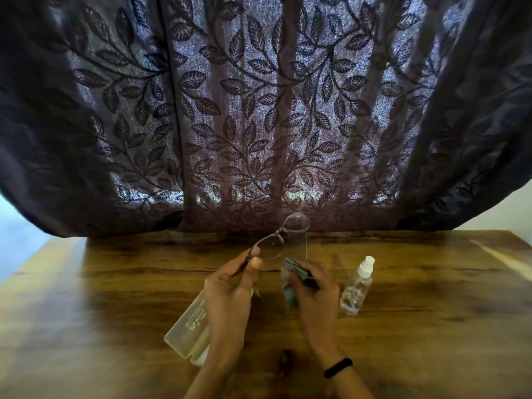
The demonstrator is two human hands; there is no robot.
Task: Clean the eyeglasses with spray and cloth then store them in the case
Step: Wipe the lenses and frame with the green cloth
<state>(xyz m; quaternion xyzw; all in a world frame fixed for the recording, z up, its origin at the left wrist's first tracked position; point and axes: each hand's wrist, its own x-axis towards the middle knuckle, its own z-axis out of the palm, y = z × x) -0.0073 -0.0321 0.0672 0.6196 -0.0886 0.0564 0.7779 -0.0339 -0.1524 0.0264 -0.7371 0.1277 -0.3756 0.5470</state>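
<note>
Wooden table [115, 312] with translucent case [188, 326] and upright spray bottle [357, 286], apart.

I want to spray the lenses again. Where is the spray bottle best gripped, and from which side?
Grip the bottle round its clear middle, below the white cap, coming from its left, where the right hand is nearest. It stands upright on the table with nothing touching it, so fingers can wrap the round body. That hand holds the cloth, which should go down first.
</note>
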